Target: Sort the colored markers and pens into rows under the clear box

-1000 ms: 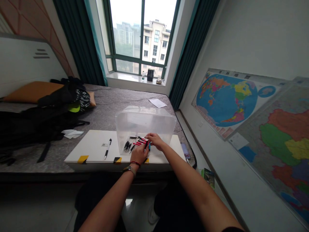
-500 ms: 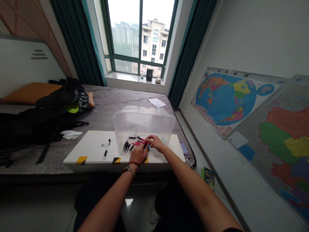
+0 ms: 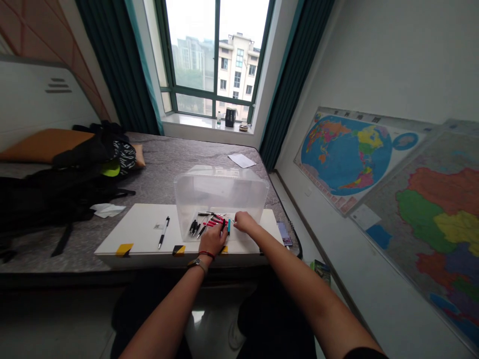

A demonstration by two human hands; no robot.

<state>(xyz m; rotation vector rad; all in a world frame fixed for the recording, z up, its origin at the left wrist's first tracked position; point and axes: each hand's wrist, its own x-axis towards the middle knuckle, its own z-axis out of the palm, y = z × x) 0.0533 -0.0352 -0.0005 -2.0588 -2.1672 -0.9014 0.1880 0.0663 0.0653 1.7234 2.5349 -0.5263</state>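
Note:
A clear plastic box (image 3: 220, 192) stands on a white board (image 3: 142, 232) laid on the bed. Inside it lie several black pens (image 3: 195, 227) and red pens (image 3: 216, 220). My left hand (image 3: 214, 240) reaches into the box at its front, fingers closed around a black pen next to a blue pen (image 3: 228, 227). My right hand (image 3: 245, 222) rests just right of it at the box's front right, fingers curled; what they hold is hidden. One more black-and-white pen (image 3: 162, 232) lies on the board left of the box.
A black backpack (image 3: 48, 192) and an orange pillow (image 3: 41, 144) lie at the left of the grey bed. A sheet of paper (image 3: 242, 160) lies beyond the box. A phone (image 3: 285, 233) sits at the board's right. Maps (image 3: 348, 154) cover the right wall.
My right hand has drawn slightly right, away from the red pens, uncovering the blue pen. The left hand stays at the box front. The camera has shifted a little.

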